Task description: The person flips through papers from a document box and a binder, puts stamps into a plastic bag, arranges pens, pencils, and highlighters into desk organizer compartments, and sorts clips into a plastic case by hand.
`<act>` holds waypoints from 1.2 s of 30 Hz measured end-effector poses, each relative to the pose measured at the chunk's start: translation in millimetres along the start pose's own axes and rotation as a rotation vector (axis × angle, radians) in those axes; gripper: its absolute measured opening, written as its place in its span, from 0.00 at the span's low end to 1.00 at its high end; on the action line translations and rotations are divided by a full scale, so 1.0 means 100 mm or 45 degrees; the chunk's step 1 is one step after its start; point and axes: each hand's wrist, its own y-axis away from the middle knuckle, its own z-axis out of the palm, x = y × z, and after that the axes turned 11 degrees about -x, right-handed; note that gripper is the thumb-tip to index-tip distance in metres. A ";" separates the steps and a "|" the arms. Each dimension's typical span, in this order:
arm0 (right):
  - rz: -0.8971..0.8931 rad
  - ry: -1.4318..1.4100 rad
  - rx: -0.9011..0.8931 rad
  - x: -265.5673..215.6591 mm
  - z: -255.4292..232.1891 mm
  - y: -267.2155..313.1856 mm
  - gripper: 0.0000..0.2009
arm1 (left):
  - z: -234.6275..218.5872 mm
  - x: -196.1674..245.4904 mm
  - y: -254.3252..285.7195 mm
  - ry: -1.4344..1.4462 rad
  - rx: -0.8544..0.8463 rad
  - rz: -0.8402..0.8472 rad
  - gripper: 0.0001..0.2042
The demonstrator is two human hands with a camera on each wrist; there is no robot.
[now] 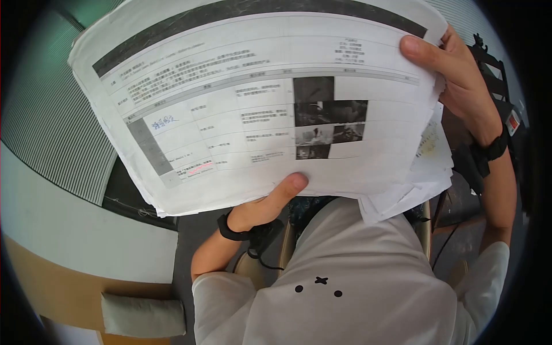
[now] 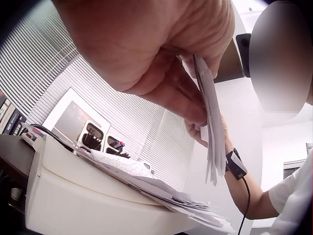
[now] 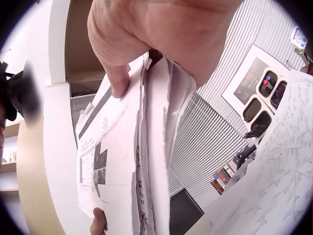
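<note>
A thick stack of printed papers (image 1: 241,161) is held up in front of the person, its top sheet showing a table with small dark photos and a blue handwritten note. My left hand (image 1: 270,206) grips the lower edge, thumb on the front and fingers behind. My right hand (image 1: 463,80) pinches the upper right edge, its thumb (image 1: 422,52) flat on the top sheet. Seen edge-on in the left wrist view, the stack (image 2: 211,127) runs between the left fingers and palm. In the right wrist view several layered sheets (image 3: 151,161) fan slightly apart below the right hand (image 3: 161,29).
More loose papers (image 2: 142,178) lie on a cream-coloured surface (image 2: 93,196). Near them stand a pen holder (image 2: 92,137), a framed picture (image 2: 73,115) and books (image 2: 10,117). Striped blinds (image 1: 52,109) line the wall; a grey cushion (image 1: 144,315) lies at lower left.
</note>
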 end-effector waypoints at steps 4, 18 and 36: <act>-0.011 0.119 0.118 0.09 -0.07 0.01 0.31 | 0.06 0.12 0.00 -0.089 0.045 0.013 0.22; -0.215 0.314 0.397 0.22 0.06 -0.12 0.38 | 0.10 0.13 -0.09 -0.275 0.003 0.049 0.16; -0.070 0.364 0.422 0.23 0.03 -0.09 0.39 | 0.12 0.12 -0.10 -0.361 -0.031 0.052 0.17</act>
